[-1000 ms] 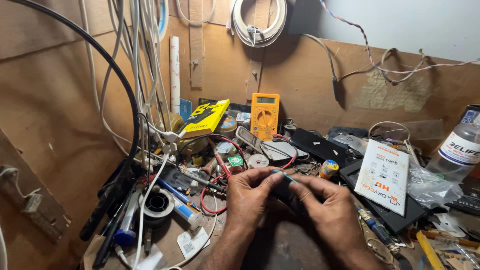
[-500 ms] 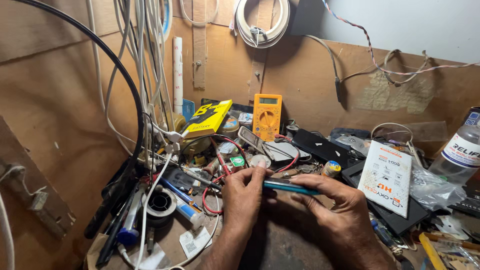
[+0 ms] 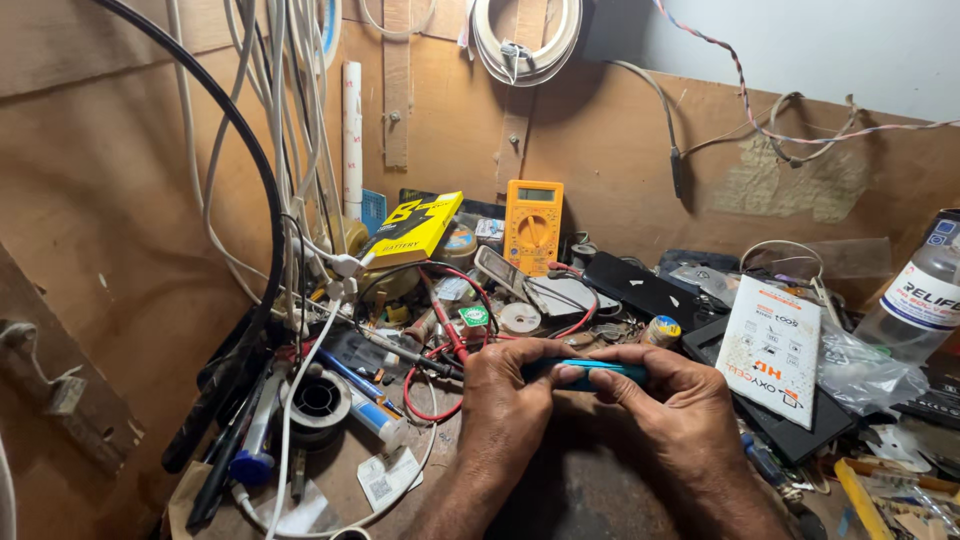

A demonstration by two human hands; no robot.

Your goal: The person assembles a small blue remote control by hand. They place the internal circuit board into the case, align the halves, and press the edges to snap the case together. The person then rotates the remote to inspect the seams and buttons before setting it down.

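Head view, only cam. Landmark = orange multimeter [image 3: 532, 225] standing against the back board.

Risk: the slim teal tool [image 3: 590, 372], below and a bit right of the meter, is pinched at both ends w/ nothing under its middle. If one hand eases off, it prob. drops into the clutter on the bench [image 3: 570, 500]. The red wire [image 3: 440, 400], below-left of the meter, loops just beside the left hand, and the dark probe [image 3: 405, 355] lies there too, so a sideways tug could snag them. Solder spool [image 3: 318, 398], further down-left, sits near enough to get knocked.

Left hand [image 3: 510, 400]: fingers curled nearly closed round the tool's left end, thumb on top. Right hand [image 3: 670, 405]: thumb and forefinger [image 3: 600, 385] pinched on the shaft, other fingers folded loosely. Can't tell what the tip is doing; hidden by the left hand.

Also about: yellow box [image 3: 415, 228] left of the meter, white packet [image 3: 775, 345] lower right.
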